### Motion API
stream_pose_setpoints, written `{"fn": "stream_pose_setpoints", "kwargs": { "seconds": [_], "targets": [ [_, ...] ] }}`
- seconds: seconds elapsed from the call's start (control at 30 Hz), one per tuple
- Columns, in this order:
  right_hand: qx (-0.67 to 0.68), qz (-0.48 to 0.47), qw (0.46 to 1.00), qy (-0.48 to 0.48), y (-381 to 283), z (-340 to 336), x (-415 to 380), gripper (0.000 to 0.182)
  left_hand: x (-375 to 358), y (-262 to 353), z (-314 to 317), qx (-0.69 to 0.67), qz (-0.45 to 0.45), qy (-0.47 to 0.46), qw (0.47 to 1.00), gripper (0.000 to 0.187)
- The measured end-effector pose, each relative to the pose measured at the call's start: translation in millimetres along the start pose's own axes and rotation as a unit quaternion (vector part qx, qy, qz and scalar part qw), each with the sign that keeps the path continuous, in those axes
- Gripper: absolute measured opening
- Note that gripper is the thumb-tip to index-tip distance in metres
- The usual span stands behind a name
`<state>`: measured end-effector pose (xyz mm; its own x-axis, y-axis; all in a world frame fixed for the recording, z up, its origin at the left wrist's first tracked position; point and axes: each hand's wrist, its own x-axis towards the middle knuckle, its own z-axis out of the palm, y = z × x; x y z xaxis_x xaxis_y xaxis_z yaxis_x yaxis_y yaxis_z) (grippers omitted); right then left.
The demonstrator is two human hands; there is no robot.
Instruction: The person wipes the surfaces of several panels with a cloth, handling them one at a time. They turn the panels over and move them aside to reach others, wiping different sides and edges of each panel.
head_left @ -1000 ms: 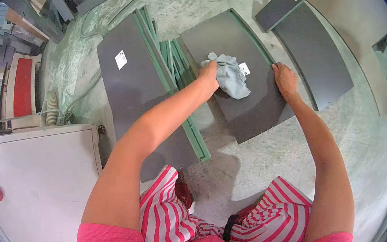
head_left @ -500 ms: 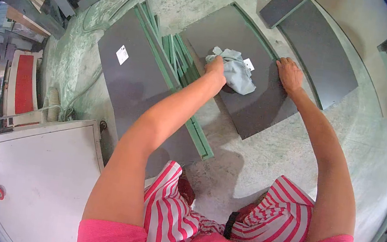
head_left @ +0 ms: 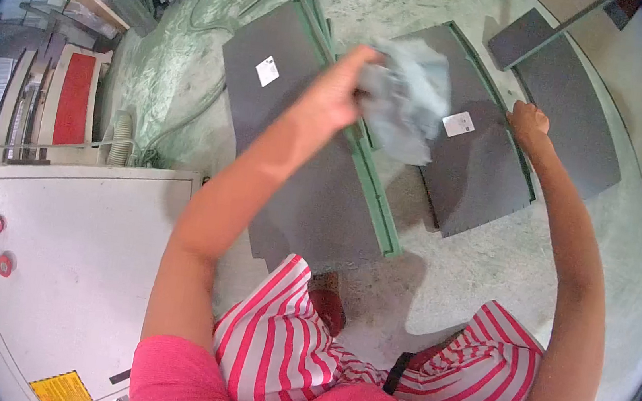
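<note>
My left hand (head_left: 341, 87) is closed on a crumpled grey-blue cloth (head_left: 407, 99), which hangs raised above the middle dark panel (head_left: 477, 180) and is smeared by motion. A white label (head_left: 459, 124) shows on that panel, just right of the cloth. At the panel's right edge, which has a green strip, my right hand (head_left: 529, 122) has its fingers curled over the edge. Left of the cloth lies another dark panel (head_left: 287, 148) with a white label (head_left: 267, 71) and long green-edged strips (head_left: 374, 195) along its right side.
A third dark panel (head_left: 576, 112) lies at the right with an upright piece across it. A white cabinet (head_left: 82, 251) with red buttons stands at the lower left. Boards lean at the upper left, near a ribbed hose (head_left: 121, 140) and cables on the floor.
The cloth has come up off the middle panel with my left hand, uncovering more of the label. My right hand remains at the panel's right edge. The whole view has shifted.
</note>
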<state>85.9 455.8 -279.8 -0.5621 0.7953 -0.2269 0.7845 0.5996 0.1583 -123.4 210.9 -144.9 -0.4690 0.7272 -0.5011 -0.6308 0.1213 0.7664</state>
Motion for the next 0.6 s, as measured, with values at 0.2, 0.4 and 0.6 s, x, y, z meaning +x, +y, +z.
{"fn": "stream_pose_setpoints", "kwargs": {
  "seconds": [0.2, 0.4, 0.6],
  "targets": [
    [0.356, -0.207, 0.909, -0.065, -88, -30, -43, 0.049, -46, 81, -174, 0.1, 0.139, 0.053, 0.984, 0.045],
    [0.538, -0.214, 0.789, -0.204, -172, -64, -107, 0.057, -43, 40, -280, 0.019, 0.042, 0.098, 0.994, 0.045],
    [0.494, -0.215, 0.833, -0.126, -195, -67, -118, 0.054, -31, 27, -271, 0.017, -0.009, 0.087, 0.996, 0.04]
  ]
}}
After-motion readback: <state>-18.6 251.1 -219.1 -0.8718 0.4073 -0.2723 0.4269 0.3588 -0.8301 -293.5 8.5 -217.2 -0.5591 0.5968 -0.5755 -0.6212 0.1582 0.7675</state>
